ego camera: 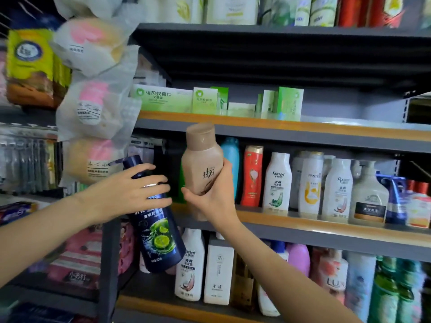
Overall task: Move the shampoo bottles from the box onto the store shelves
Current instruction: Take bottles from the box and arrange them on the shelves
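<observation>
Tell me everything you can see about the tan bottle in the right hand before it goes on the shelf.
The tan bottle looks like smooth matte plastic, with a wide flat cap of the same colour on top and dark writing with a brown swirl on its front. It stands nearly upright, leaning slightly left, cap closed. The right hand grips its lower half, fingers curled round it. It is held in front of the middle shelf, left of the blue bottle; its base is hidden.
</observation>
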